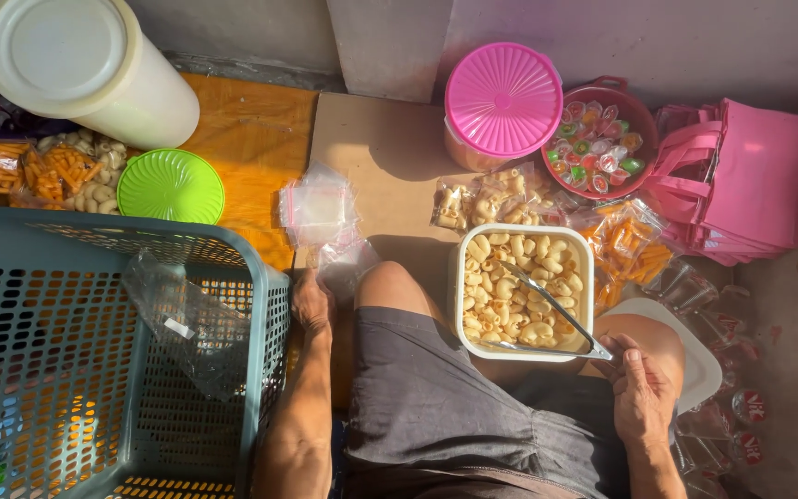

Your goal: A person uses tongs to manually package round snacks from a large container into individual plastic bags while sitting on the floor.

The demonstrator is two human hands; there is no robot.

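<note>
Head view: right hand (641, 393) is clamped on metal tongs (551, 314), whose arms run up-left into a white tub (521, 233) of pale curled snacks. Left hand (312, 303) rests loosely curled, holding nothing, beside small clear bags (320, 208) and a teal basket (260, 268). A pink lidded jar (502, 100) stands behind; tong tips are hard to make out.

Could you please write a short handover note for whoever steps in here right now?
Right hand grips metal tongs lying open in the white tub of pale curled snacks.
Left hand rests on the floor beside the grey basket, near the empty clear bags.
Done: several filled snack bags lie behind the tub.
Left: the tub looks nearly full.
</note>
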